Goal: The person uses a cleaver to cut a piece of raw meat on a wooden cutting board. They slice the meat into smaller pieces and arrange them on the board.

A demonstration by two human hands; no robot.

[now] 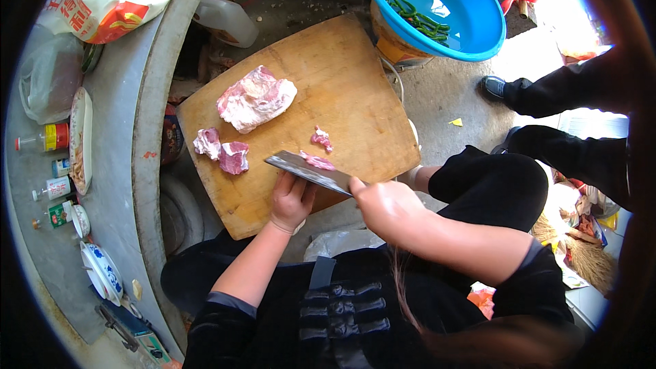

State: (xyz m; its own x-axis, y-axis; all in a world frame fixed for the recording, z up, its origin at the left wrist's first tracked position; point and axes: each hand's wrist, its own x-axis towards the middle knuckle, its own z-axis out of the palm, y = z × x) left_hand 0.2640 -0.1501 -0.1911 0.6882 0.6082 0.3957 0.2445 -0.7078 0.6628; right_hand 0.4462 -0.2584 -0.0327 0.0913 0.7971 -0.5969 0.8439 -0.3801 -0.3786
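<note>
My right hand (pixel 387 205) is closed around the handle of a cleaver (pixel 312 171), whose broad blade lies over the near part of a wooden cutting board (pixel 353 82). Under and beside the blade is my left hand (pixel 292 200); its fingertips are hidden by the blade, so whether it holds anything does not show. A strip of raw meat (pixel 318 160) lies along the blade's far edge, with a small meat scrap (pixel 322 138) just beyond. Farther left on the board are a large slab of raw meat (pixel 255 98) and two smaller chunks (pixel 234 158).
A blue basin (pixel 482 25) with green peppers (pixel 417 18) and water stands beyond the board. Along the left runs a concrete counter (pixel 115 128) with bottles, dishes and bags. A person's dark-trousered legs (pixel 569 87) are at the right, near a straw broom (pixel 589 256).
</note>
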